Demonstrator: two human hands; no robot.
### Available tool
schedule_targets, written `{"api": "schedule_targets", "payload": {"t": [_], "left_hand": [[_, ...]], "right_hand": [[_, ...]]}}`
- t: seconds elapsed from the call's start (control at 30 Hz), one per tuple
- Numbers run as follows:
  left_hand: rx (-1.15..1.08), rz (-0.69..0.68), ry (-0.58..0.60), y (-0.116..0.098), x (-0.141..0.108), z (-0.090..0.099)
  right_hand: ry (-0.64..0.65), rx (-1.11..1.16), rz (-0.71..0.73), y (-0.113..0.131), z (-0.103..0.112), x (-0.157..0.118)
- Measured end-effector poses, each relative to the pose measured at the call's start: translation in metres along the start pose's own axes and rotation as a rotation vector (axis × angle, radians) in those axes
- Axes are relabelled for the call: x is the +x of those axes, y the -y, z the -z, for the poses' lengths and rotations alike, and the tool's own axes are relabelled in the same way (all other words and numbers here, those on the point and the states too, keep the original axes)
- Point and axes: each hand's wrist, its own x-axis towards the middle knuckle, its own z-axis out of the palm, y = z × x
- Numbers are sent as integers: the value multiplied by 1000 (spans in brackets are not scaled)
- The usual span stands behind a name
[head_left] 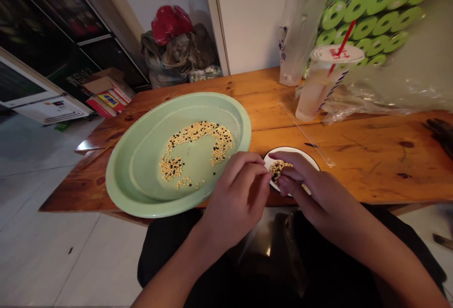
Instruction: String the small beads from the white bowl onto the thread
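Note:
A wide pale green basin stands on the wooden table, with yellow and black beans lying in a curved band on its bottom. To its right is a small white plate with a dark rim, holding a little heap of mixed beans. My left hand is between basin and plate, its fingers curled in against the thumb at the plate's left edge. Over the plate, my right hand has thumb and fingers pinched together at the beans. What either hand holds, if anything, is hidden.
A lidded plastic cup with a red straw stands behind the plate, beside a clear plastic bag. A clear strip lies on the wooden table. Green rolls are stacked at the back right. Cardboard boxes stand left, beyond the table.

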Motion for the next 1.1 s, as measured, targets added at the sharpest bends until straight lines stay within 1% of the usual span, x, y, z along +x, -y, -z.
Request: {"api": "schedule_targets", "payload": {"t": [0.1,0.13,0.17,0.27,0.37,0.5,0.57,0.6,0.67,0.73,0.77,0.8,0.83,0.87,0.9,0.97,1.0,1.03,1.1], "left_hand": [[128,-33,72,3,0,-16],[188,-49,98,4,1,-21],[248,-66,118,5,1,-24],[371,-112,142,8,2,-29],[388,-121,134,10,3,-29],[339,-97,110,3,2,-27],[303,-85,60,-4,1,-18],[288,-72,17,-8,1,-10],[271,-22,-90,-13,4,13],[268,72,-154,-6,15,44],[274,141,-118,3,23,58],[279,235,-32,16,32,72],[283,352,98,32,41,82],[279,447,295,51,50,88],[253,483,437,72,57,91],[204,515,643,114,66,85],[190,525,717,132,67,78],[183,529,770,148,66,71],[191,532,825,171,60,56]], "right_hand": [[122,-167,-40,-23,-1,2],[116,-223,-20,-31,-1,2],[79,-271,9,-39,-2,2],[14,-302,41,-54,-4,2],[18,-260,53,-50,-2,4],[75,-177,52,-29,3,8],[83,-152,39,-20,6,9],[76,-146,36,-18,7,9],[30,-145,45,-17,10,8],[-34,-154,55,-20,13,7],[-66,-158,55,-22,13,7],[-93,-159,50,-23,13,6],[-113,-158,40,-25,13,6],[-133,-157,29,-26,12,7],[-155,-157,20,-26,12,7],[-201,-158,13,-26,10,8],[-217,-159,14,-26,9,8],[-229,-159,16,-25,9,8],[-231,-159,16,-25,8,9]]}}
